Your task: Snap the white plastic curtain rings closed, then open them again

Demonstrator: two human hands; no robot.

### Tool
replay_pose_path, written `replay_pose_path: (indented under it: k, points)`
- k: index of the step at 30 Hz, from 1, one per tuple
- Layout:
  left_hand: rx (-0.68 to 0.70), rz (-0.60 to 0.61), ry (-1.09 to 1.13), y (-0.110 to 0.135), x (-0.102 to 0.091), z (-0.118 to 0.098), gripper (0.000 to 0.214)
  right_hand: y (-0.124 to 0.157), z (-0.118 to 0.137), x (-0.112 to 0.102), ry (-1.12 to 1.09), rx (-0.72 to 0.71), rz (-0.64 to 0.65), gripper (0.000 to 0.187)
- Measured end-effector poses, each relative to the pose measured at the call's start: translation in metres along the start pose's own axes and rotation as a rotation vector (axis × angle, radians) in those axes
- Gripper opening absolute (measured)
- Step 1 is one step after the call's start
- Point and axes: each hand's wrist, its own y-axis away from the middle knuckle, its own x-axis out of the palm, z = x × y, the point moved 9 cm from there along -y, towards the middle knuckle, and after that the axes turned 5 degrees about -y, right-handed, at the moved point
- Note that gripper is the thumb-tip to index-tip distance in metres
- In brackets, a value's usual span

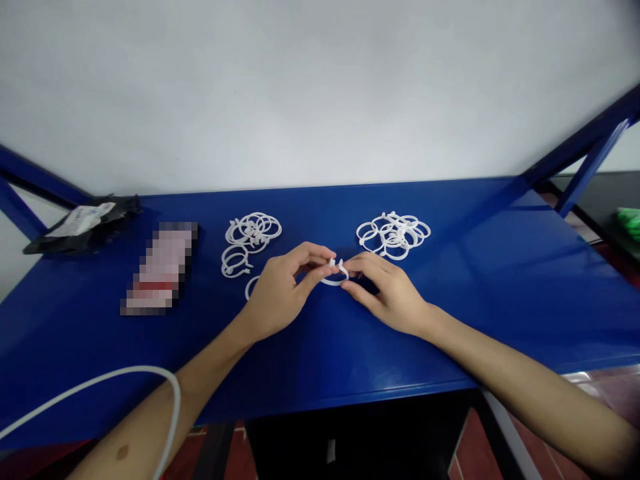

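My left hand (280, 293) and my right hand (387, 293) meet over the middle of a blue table (500, 293). Both pinch one white plastic ring (334, 279) between thumb and fingers, each at one of its ends near the gap. A pile of several white rings (251, 233) lies beyond my left hand, with loose ones (234, 260) just in front of it. A second pile of white rings (393, 235) lies beyond my right hand.
A blurred rectangular object (160, 269) lies on the left of the table. A black bag with a white label (83, 223) sits at the far left corner. A white cable (100, 383) crosses my left forearm. Blue frame bars (590, 143) rise at right.
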Motion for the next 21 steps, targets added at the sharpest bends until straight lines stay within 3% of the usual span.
replay_pose_path:
  k: [5, 9, 16, 21]
  points:
    - [0.029, 0.033, 0.051, 0.005, 0.011, -0.002, 0.009, 0.003, -0.01, -0.004, -0.168, 0.136, -0.064, 0.008]
    - [0.102, 0.008, -0.082, 0.01, 0.014, -0.008, 0.008, 0.005, -0.009, -0.005, -0.216, 0.145, -0.069, 0.006]
    - [0.558, -0.187, -0.399, 0.032, 0.019, -0.043, 0.013, 0.009, 0.004, -0.002, -0.133, -0.008, -0.014, 0.009]
    - [0.714, -0.272, -0.532, 0.05, 0.028, -0.054, 0.013, 0.015, 0.018, 0.001, 0.014, -0.122, 0.054, 0.021]
